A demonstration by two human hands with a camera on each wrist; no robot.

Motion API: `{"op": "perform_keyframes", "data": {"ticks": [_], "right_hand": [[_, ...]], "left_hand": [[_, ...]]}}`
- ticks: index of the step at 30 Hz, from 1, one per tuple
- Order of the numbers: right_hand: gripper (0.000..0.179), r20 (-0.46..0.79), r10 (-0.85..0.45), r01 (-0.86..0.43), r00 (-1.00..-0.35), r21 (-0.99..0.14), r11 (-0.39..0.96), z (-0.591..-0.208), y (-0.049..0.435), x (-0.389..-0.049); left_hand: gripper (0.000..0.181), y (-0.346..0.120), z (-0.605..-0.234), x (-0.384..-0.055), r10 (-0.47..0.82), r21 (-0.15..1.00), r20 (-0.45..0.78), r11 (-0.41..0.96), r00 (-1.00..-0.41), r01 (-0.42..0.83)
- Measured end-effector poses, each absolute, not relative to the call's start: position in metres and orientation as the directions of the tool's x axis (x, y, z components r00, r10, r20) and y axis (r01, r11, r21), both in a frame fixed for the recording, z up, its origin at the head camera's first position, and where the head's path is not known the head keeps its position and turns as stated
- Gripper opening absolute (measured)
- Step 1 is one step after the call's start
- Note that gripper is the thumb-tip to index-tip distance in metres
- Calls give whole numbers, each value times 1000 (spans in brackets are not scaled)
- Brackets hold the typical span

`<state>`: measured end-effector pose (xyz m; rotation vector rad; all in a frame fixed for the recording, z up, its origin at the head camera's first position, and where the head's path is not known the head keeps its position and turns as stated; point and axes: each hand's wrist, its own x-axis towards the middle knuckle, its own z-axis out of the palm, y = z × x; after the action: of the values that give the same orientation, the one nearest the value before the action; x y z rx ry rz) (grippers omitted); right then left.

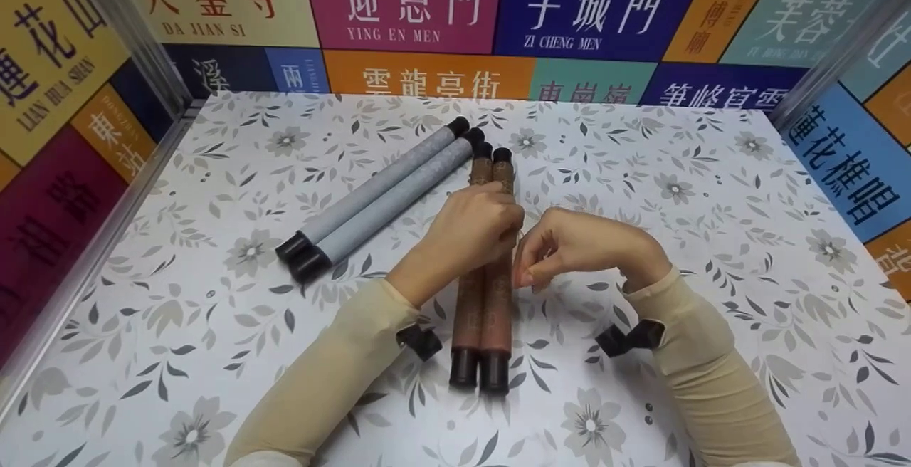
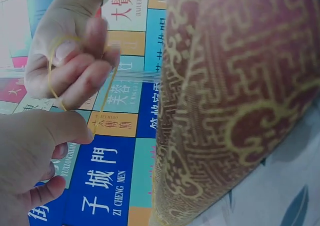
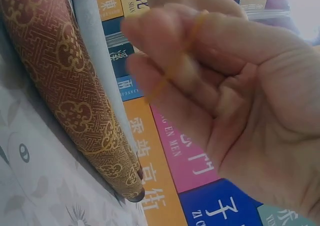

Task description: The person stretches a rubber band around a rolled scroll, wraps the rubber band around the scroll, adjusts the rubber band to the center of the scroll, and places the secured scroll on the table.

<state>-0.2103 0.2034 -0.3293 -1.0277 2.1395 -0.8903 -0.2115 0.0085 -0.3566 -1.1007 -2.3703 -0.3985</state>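
Two brown scrolls (image 1: 467,314) with gold patterning and dark end knobs lie side by side, pointing away from me. Over their middle is my left hand (image 1: 477,221), its fingers bent. My right hand (image 1: 576,243) hovers just to their right with curled fingers. A thin yellow rubber band (image 2: 49,78) stretches between the hands in the left wrist view. It loops about the right hand's fingers, and the left hand pinches its lower end. In the right wrist view the band (image 3: 172,68) crosses the right fingers, blurred. The left hand and sleeve hide part of the scrolls.
Two pale grey scrolls (image 1: 398,200) with black knobs lie slantwise to the left, their far ends close to the brown pair. Floral paper covers the table (image 1: 712,381). Panels with colourful lettering (image 1: 413,4) stand along the back and both sides.
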Motion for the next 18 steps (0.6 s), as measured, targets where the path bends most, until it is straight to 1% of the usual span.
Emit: {"op": "perform_keyframes", "data": {"ticks": [3,5,6,8,10,13,15,18], "right_hand": [[7,-236,-827,-472,-510,-727,499,-331,203,-211],[8,-264,-814,-478,-517,-700,531,-331,204,-212],[10,-277,-801,-479,-531,-682,553,-331,204,-212],[17,-302,-757,-468,-579,-638,612,-330,206,-212],[25,-301,-699,-450,-648,-589,671,-329,208,-212],[29,-252,-609,-416,-752,-535,735,-327,210,-212],[27,-205,-574,-415,-792,-509,754,-326,211,-212],[21,-161,-551,-425,-819,-474,771,-327,209,-212]], "left_hand": [[11,8,-356,-211,625,43,563,631,-540,775],[12,9,-356,-211,620,31,582,629,-526,776],[12,9,-355,-210,617,24,594,627,-515,779],[13,9,-355,-209,616,10,616,618,-492,786],[14,10,-354,-208,624,-10,629,603,-464,797],[13,11,-355,-207,648,-40,631,578,-428,815],[14,11,-356,-206,670,-62,622,557,-405,828],[13,12,-359,-206,693,-79,614,531,-379,844]]}}
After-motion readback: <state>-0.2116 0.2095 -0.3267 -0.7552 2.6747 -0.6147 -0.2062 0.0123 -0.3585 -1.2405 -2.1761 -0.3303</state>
